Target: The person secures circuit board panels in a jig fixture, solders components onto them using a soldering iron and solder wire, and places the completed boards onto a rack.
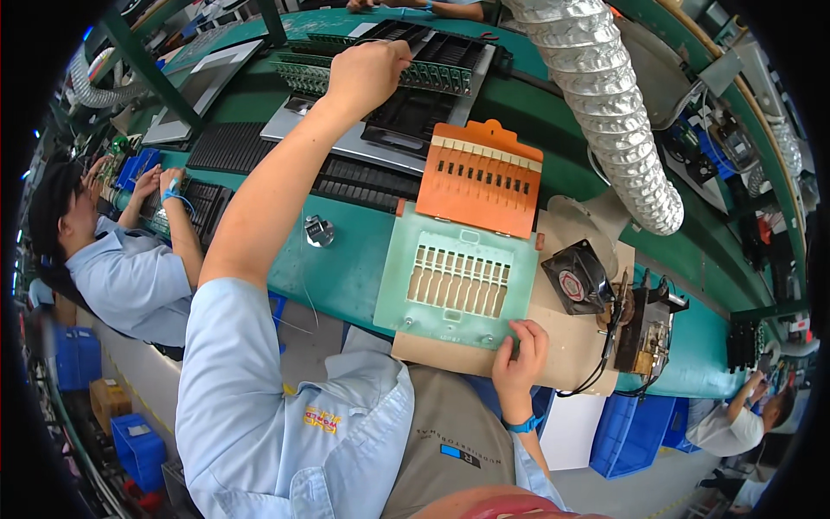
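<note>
My left hand (pixel 370 76) reaches far over the bench to a row of upright green circuit boards (pixel 441 78) in a black rack. Its fingers are pinched together; what is between them is hidden. My right hand (pixel 521 356), with a blue wrist strap, has its fingers curled at the near right corner of a pale green fixture plate (pixel 393 298), seeming to grip it. The plate has a slotted window through which brown board shows. Hinged to its far side, an orange lid (pixel 484 208) stands raised, with a row of dark slots.
A silver flexible duct (pixel 618 112) hangs at the right. Below it stand a black fan (pixel 577 277) and a soldering device with cables (pixel 648 333). A small metal object (pixel 319 231) lies left of the fixture. Co-workers sit at left and right; blue bins (pixel 631 432) stand below.
</note>
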Tool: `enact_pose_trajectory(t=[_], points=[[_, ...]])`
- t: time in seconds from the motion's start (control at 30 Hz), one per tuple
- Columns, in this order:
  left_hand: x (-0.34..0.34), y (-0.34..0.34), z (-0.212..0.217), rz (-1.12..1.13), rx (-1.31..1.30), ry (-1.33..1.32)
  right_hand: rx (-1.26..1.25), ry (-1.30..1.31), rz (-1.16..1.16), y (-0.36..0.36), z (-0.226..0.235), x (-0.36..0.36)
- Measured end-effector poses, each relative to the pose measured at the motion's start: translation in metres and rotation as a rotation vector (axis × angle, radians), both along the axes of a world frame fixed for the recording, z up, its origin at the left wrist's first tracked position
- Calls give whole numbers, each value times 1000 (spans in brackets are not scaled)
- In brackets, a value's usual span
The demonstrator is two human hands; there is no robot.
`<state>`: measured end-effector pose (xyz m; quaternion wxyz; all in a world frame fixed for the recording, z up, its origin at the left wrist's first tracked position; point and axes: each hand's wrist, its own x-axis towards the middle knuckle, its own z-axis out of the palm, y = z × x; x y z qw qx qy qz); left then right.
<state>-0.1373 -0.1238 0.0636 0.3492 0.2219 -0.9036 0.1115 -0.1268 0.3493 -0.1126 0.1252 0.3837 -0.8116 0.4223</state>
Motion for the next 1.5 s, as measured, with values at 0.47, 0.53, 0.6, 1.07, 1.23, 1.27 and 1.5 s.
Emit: enact_pose_trajectory(t=[0.47,0.53,0.6,1.07,1.23,1.27,1.5], points=[[149,123,44,-479,-182,391,31,10,-1,4,2,1],[170,140,33,-529,-177,421,0,-11,-5,4,4,-3],[189,156,22,-593,-181,408,-36,-96,12,6,7,-8],[216,216,-51,-909,-50,298,-487,-1329,616,36,91,51],[209,217,-85,-864,-15,208,-460,-1325,509,38,74,43],[207,218,-93,-851,4,176,-475,-1336,478,39,67,39],[189,220,-124,-661,316,69,-429,-1329,380,39,48,8]])
